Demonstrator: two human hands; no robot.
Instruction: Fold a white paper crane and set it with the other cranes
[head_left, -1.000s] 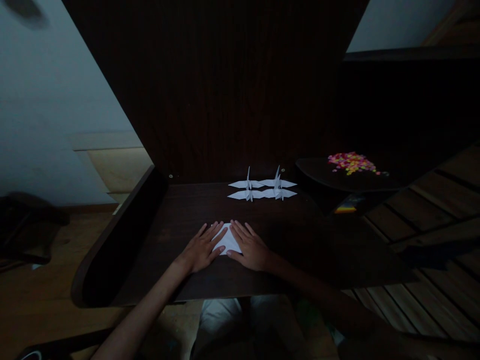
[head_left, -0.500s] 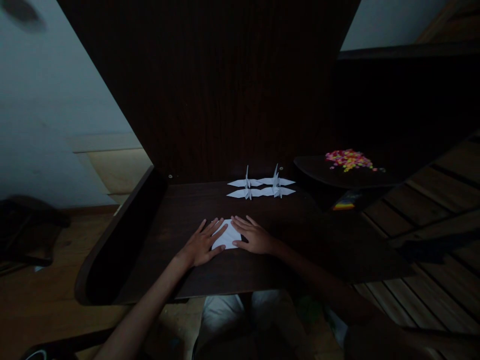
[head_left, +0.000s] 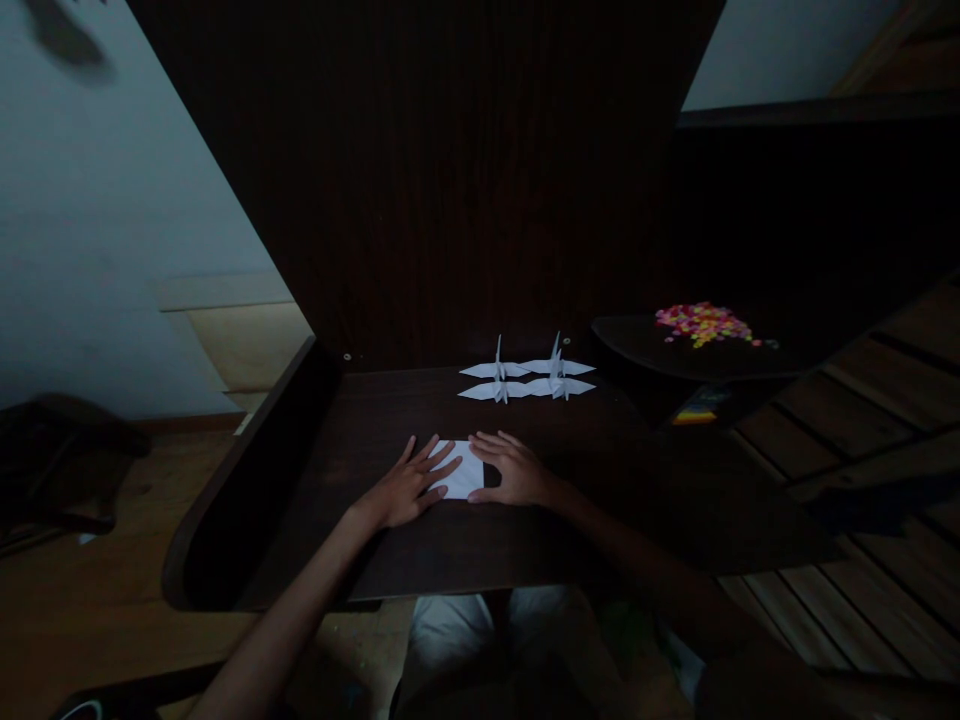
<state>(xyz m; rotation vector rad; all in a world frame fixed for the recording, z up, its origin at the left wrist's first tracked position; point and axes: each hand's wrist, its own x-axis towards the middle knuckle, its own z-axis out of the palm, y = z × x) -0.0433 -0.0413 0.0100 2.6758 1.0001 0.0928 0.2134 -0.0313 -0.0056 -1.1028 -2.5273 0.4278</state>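
One white paper (head_left: 460, 470) lies flat on the desk (head_left: 337, 445), about midway between front and back edges, both hands on it. Left hand (head_left: 405, 490): palm down, fingers spread over the paper's left part, not gripping. Right hand (head_left: 517, 473): fingers and thumb apart, curved around the right edge, fingertips near its far corner, thumb at its near corner; no clear pinch. Done: four white folded paper figures (head_left: 526, 388) with wings and raised points, in two close rows by the desk's back edge. Left, by judgement: nearly all shaping of this piece, as no wings or points show; any creases or layers can't be told in this light. Pile of small coloured pieces (head_left: 705, 325) on the side shelf (head_left: 637, 343), beyond the desk's back right, away from both hands.
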